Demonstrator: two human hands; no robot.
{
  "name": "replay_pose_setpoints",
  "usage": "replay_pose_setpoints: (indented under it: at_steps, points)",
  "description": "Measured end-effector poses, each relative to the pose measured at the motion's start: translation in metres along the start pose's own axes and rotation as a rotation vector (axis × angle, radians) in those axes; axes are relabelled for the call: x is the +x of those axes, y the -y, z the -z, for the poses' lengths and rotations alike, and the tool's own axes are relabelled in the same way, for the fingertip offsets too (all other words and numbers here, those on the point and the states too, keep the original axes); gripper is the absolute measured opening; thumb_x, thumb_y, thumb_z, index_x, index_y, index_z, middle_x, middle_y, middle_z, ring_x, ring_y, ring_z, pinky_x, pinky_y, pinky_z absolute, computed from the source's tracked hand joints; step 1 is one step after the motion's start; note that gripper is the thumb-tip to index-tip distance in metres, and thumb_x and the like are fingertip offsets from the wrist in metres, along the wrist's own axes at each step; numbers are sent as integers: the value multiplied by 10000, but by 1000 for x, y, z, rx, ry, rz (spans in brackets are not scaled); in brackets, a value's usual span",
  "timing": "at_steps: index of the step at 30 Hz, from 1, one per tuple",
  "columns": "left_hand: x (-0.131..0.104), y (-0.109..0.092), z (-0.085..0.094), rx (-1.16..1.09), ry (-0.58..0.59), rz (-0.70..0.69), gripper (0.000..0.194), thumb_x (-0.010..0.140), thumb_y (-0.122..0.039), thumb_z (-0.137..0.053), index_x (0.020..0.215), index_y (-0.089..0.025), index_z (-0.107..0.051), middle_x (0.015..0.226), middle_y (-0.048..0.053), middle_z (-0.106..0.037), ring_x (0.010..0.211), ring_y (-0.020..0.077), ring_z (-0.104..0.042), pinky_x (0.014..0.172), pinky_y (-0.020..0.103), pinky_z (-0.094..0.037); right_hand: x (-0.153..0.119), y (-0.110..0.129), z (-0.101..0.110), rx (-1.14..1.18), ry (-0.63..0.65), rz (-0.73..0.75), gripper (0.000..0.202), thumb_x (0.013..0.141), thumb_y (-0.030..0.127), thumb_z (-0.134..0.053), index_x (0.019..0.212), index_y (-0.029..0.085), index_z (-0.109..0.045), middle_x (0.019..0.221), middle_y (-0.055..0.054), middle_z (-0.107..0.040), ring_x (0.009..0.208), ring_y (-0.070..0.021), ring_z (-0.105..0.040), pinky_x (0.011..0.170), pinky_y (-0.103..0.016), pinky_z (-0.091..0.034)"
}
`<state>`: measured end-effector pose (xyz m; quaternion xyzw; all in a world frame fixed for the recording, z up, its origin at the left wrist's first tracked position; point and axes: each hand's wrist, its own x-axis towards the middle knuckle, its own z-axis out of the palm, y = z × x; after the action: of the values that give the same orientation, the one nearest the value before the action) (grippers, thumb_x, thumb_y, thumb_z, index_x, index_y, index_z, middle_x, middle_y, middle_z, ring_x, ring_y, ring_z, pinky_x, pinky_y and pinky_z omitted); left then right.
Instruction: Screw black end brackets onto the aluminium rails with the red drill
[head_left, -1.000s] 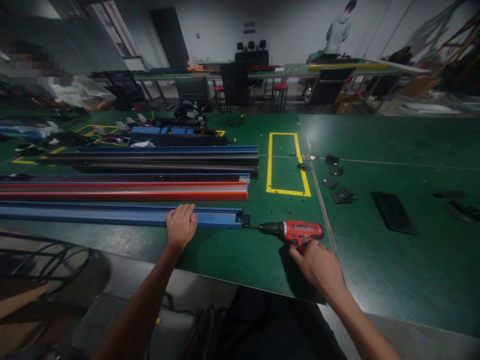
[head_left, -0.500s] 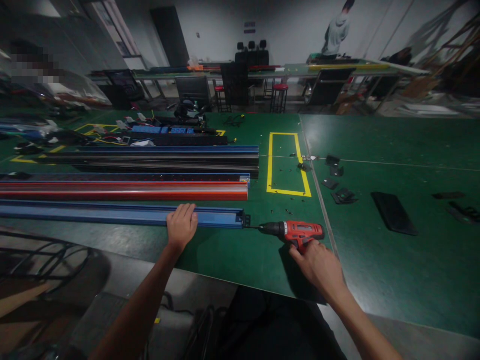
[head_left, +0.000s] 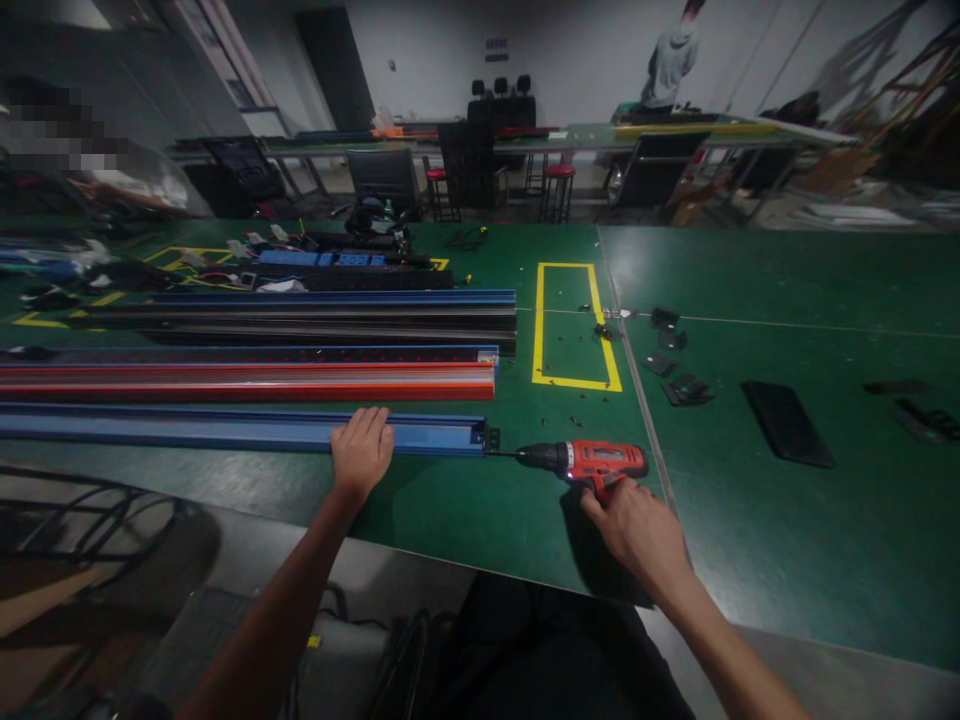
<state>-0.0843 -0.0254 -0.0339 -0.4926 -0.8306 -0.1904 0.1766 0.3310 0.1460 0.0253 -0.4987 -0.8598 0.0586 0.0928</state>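
A long blue rail (head_left: 225, 428) lies along the near part of the green table, with a small black end piece (head_left: 492, 439) at its right end. My left hand (head_left: 362, 452) is wrapped over the rail near that end, fingers closed on it. In my right hand (head_left: 637, 525) is the handle of a red and black power drill (head_left: 606, 460), pointing left. Its thin bit meets the rail's end at the black piece. A small light shows on the drill.
Behind the blue rail lie a red rail (head_left: 300, 380) and dark rails (head_left: 337, 322). Small black parts (head_left: 686, 390) and a flat black object (head_left: 787, 422) are on the right of the table (head_left: 750, 550). People are in the background.
The light on the drill now shows. The view has shifted very slightly; both hands, the drill and the blue rail otherwise keep their places.
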Motion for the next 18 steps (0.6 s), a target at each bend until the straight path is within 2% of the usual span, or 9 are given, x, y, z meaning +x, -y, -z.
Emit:
replay_pose_setpoints:
  at_steps: [5, 18]
  points:
    - [0, -1, 2, 12, -2, -13, 491, 1066, -389, -341, 1320, -162, -694, 1313, 197, -734, 1293, 378, -622, 975, 494, -395, 1, 3, 3, -79, 43, 23, 518, 926, 601, -452, 821, 169, -718, 677, -159, -661, 613, -260, -649, 565, -335, -390]
    - [0, -2, 3, 13, 3, -15, 504, 1062, -386, -328, 1333, -158, -687, 1307, 194, -735, 1279, 372, -619, 978, 484, -384, 1, 1, -6, -136, 37, 25, 589, 939, 648, -408, 793, 157, -697, 680, -174, -656, 582, -269, -643, 555, -348, -403]
